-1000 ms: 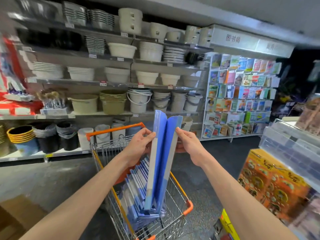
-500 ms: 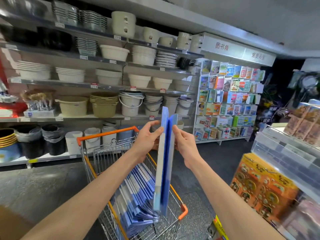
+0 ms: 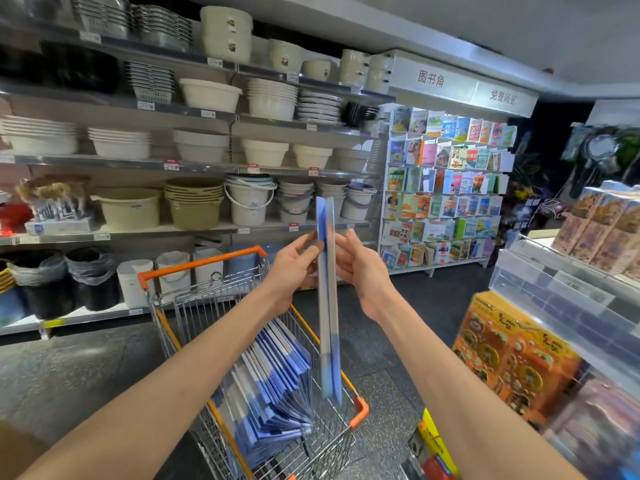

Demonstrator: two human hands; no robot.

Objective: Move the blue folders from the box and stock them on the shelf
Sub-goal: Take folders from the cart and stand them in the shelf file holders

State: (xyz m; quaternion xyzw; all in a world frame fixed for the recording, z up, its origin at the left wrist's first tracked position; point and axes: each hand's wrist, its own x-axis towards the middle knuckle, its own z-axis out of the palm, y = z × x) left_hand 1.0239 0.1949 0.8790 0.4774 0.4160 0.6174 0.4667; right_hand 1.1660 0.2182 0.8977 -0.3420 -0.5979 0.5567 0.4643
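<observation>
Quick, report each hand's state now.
Left hand: pinching the blue folders.
Right hand: holding the same blue folders.

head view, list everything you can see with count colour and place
cart: one, wire with orange handle, aisle ahead
folders in hand: two it seems, blue, upright and edge-on above the cart
folders in cart: stack, too many to count, blue, leaning inside it
bowls: many, white and cream, upper wall shelves
buckets: several, white, lower down behind the cart
bins: several, black and white, lowest level at left
books: many, mixed colours, right of the wall shelves
orange packs: several, orange, near right
left hand: one, grips the folders in hand from the left
right hand: one, grips them from the right
</observation>
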